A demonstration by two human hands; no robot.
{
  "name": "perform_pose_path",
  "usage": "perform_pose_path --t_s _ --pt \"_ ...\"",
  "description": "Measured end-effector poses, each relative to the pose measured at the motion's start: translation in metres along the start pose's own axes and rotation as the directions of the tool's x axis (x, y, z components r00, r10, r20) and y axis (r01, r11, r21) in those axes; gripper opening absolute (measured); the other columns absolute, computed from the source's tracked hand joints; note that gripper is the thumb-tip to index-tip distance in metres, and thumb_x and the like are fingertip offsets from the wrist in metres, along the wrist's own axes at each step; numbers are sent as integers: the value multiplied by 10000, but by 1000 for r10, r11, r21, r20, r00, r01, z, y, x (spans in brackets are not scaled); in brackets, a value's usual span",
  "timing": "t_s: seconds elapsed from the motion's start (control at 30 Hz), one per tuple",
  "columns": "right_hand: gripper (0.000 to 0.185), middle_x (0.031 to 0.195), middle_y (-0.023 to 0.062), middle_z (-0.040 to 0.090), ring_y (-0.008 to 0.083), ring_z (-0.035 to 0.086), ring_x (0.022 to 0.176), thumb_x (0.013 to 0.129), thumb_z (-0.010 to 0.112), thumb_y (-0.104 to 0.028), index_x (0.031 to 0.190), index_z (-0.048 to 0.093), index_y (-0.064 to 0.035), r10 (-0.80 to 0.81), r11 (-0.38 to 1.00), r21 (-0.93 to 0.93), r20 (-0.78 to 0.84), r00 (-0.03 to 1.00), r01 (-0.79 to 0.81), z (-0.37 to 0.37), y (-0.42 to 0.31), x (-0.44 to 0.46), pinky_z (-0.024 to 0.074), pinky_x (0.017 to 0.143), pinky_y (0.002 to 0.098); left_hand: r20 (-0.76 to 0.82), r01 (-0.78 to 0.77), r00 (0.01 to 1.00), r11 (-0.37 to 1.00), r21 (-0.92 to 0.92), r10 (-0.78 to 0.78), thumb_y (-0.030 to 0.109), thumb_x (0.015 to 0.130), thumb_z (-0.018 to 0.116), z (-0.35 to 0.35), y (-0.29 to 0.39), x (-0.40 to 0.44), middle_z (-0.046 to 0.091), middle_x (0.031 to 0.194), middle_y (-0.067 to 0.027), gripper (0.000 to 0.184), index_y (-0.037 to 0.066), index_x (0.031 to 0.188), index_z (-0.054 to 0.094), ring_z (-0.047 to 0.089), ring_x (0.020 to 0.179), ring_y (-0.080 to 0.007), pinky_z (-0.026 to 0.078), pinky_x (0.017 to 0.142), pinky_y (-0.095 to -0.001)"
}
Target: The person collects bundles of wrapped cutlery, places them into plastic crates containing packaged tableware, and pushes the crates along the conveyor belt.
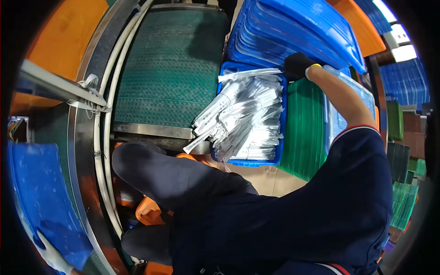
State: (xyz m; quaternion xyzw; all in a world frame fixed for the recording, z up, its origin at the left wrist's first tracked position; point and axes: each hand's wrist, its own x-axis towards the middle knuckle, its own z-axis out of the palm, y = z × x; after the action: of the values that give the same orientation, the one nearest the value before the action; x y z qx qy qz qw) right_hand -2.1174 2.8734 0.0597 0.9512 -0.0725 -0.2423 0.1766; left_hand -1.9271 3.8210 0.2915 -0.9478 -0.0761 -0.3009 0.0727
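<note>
My right hand point(299, 66), in a black glove with a yellow cuff, is at the upper right corner of a blue crate point(285, 110). Its fingers look curled, but what they hold is hidden. The end of a silvery strip bundle point(250, 74) reaches this hand. More silvery-white strips point(247, 117) fill the crate, some sticking out over its left edge. At the lower left, my left hand point(51, 254), in a whitish glove, grips the edge of a blue tray point(50, 197).
A green conveyor belt point(169, 68) lies left of the crate, with white pipes point(109, 91) along its side. Blue lids point(279, 36) are stacked behind the crate, and green trays point(302, 128) to its right. My legs extend beside the conveyor frame. Orange containers point(149, 211) stand beneath.
</note>
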Motion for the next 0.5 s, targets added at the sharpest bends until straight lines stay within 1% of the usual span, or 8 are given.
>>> perform_pose_path --t_s 0.03,0.1,0.13,0.27,0.3,0.4,0.43,0.5 --pt "196 824 123 738 348 726 800 805 643 -273 842 779 -137 -160 977 -129 101 982 172 -26 -3 -19 582 723 434 -66 -98 992 992 81 104 454 988 600 -7 32 -4 556 1433 -213 636 -7 1421 527 583 1261 -332 434 1086 -344" --pt "200 841 119 738 350 723 801 831 614 -268 867 778 -158 -158 981 -112 -12 987 156 -23 -2 -33 587 727 430 -155 -305 939 952 31 306 429 993 600 -1 50 5 567 1418 -217 611 5 1427 524 573 1275 -336 419 1094 -358" --pt "221 870 122 737 350 717 815 855 599 -301 871 773 -166 49 987 151 100 994 -64 -56 -24 -51 582 718 445 -208 -378 903 925 30 375 421 994 602 6 52 13 572 1412 -218 604 9 1430 523 570 1279 -338 415 1096 -365" --pt "311 740 150 716 280 698 668 873 681 -381 870 774 -85 -171 948 214 -283 944 236 -51 -65 -47 532 666 407 -417 -481 817 870 -108 399 292 923 728 2 96 -16 607 1334 -270 530 -50 1312 615 607 1218 -363 455 1056 -404" --pt "289 721 124 717 179 681 649 875 714 -332 892 767 -48 -132 836 513 -151 980 192 -93 -100 -58 524 655 379 -415 -542 791 830 -132 450 192 891 727 -2 107 -35 644 1285 -240 482 -5 1317 620 628 1165 -375 469 1029 -444" --pt "182 743 98 736 111 652 646 872 743 -180 888 769 -1 -460 728 474 -197 866 495 -155 -175 -53 532 628 314 -308 -542 837 765 -348 452 112 786 758 -12 139 -114 658 1214 -173 468 24 1234 656 594 1152 -359 435 1035 -448" --pt "161 761 103 743 123 679 649 873 736 -139 874 761 21 -462 655 635 -93 882 410 -192 -206 -60 547 618 302 -314 -552 829 764 -334 462 114 777 769 -1 129 -129 658 1190 -170 455 30 1211 664 606 1116 -361 450 1006 -451" --pt "177 749 106 742 137 694 632 888 719 -150 875 761 22 -686 436 709 -138 714 555 -225 -254 -52 548 589 305 -259 -438 898 791 -427 356 124 783 774 13 107 -165 670 1128 -176 384 30 1144 683 621 1059 -374 470 954 -449"
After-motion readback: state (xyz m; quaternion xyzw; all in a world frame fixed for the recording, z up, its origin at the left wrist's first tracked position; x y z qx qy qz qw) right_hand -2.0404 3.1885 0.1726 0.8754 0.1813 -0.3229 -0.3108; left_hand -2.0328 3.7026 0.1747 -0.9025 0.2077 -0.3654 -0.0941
